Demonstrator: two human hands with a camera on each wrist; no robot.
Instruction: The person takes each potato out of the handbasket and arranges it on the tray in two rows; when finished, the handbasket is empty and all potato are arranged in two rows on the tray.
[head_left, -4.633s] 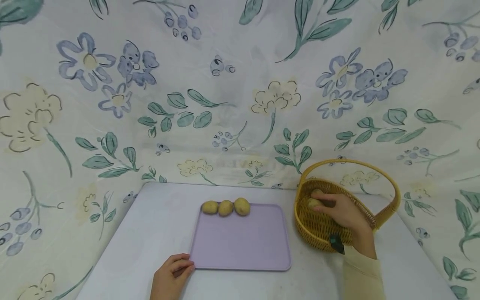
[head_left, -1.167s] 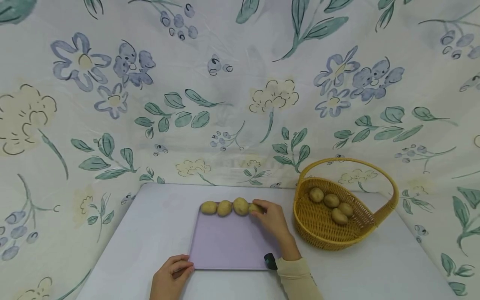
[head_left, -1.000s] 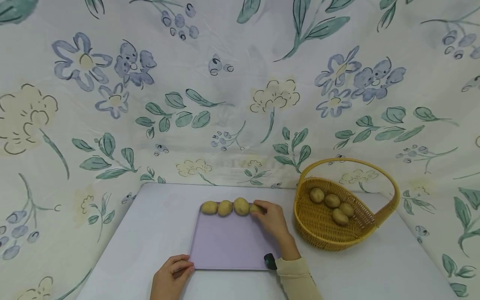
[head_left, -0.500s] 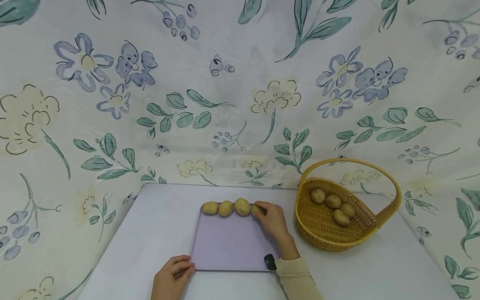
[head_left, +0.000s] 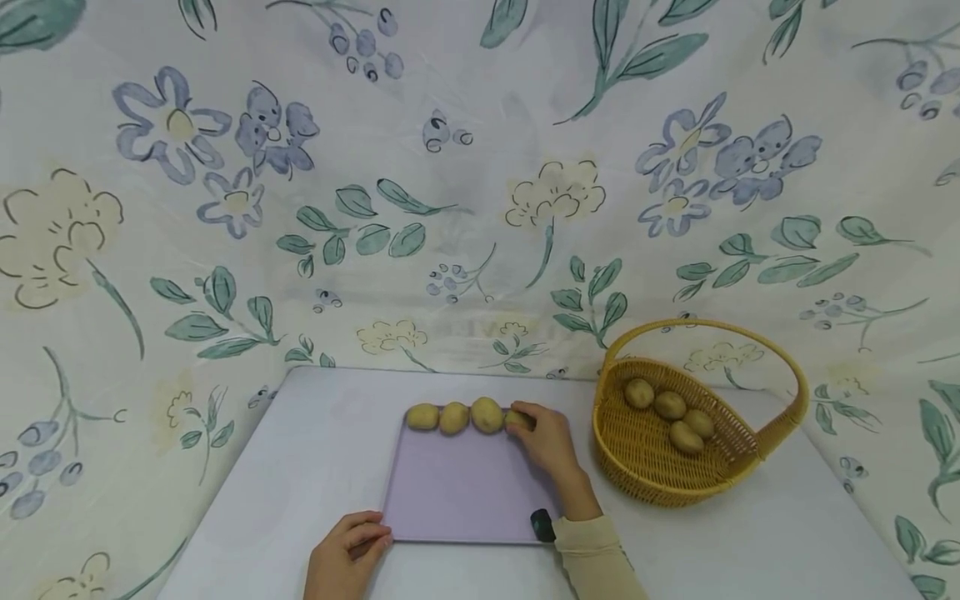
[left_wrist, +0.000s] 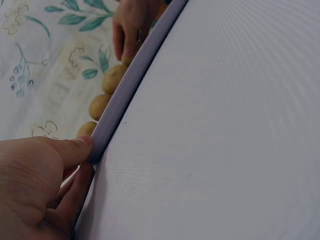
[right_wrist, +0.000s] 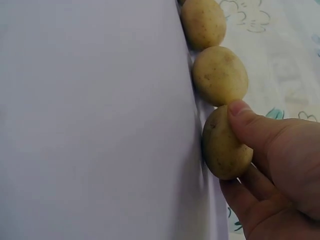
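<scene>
A lilac tray (head_left: 468,492) lies on the table, with a row of three potatoes (head_left: 453,418) along its far edge. At the right end of that row my right hand (head_left: 546,442) pinches another potato (right_wrist: 227,142) between thumb and fingers. In the right wrist view this potato touches its neighbour (right_wrist: 220,76) and sits at the tray's edge. My left hand (head_left: 347,550) holds the tray's near left corner; in the left wrist view the thumb (left_wrist: 75,150) lies against the rim, with other fingers partly hidden beside the corner.
A wicker basket (head_left: 652,487) with a tall handle stands right of the tray, with several potatoes (head_left: 670,406) inside. Behind the white table (head_left: 315,442) hangs a floral cloth (head_left: 480,275). A dark device (head_left: 542,526) sits at the right wrist.
Over several seconds my right hand has gone from the basket leftward to the tray, bringing a potato to the row's right end. During the last second both hands stay nearly still.
</scene>
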